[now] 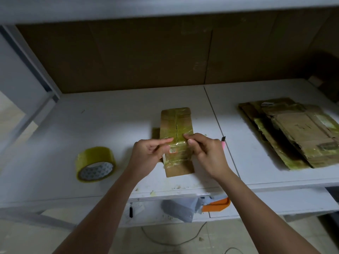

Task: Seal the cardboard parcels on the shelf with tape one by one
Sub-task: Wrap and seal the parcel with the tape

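1. On the white shelf [113, 114], well right of our hands, we see a stack of flattened cardboard [291, 132].
2. At the centre lies the parcel [176, 123], already taped.
3. Our left hand [148, 153] and right hand [205, 153] pinch its tape strip [178, 149]; the right also holds a pink cutter [223, 143].
4. The tape roll [95, 164] lies left.

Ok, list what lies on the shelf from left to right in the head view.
tape roll → left hand → cardboard parcel → right hand → pink-handled cutter → stack of flattened cardboard parcels
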`<state>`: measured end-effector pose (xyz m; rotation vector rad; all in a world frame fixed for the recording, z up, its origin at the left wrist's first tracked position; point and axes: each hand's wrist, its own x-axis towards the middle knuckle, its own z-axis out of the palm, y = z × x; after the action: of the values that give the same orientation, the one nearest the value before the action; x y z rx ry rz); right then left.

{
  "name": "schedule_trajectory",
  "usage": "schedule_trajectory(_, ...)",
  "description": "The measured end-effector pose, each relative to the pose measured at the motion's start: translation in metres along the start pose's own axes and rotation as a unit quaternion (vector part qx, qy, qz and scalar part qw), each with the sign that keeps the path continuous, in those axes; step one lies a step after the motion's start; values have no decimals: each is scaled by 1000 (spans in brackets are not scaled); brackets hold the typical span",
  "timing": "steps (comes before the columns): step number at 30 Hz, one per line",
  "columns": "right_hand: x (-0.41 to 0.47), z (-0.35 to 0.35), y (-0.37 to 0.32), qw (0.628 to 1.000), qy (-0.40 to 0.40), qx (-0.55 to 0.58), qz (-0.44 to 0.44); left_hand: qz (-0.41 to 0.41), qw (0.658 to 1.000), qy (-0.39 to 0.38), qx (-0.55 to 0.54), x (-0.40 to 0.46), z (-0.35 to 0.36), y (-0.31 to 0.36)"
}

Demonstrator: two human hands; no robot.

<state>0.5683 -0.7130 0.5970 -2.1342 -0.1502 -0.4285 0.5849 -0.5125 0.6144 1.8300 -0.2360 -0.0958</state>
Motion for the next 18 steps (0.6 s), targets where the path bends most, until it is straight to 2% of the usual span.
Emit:
schedule_trajectory(4,4,-18,-4,994,-44,39,91,19,999,-8,29,0,-7,10)
schedule_trajectory(7,22,-26,-5,990,0,25,140,-32,999,35,25,11,-9,17)
schedule_trajectory(10,40,-23,-5,979,28,35,198,-82,992,53,76,27,-11,25)
schedule_trajectory(14,52,-16,-10,953,-38,131,271,-196,981,-12,-1,41,-9,34)
schedule_trajectory(16,53,-12,-14,952,-56,131,271,-205,977,-56,7,42,-5,36)
schedule_trajectory(18,52,-11,-17,954,-60,109,272,-185,981,-61,3,39,-1,39)
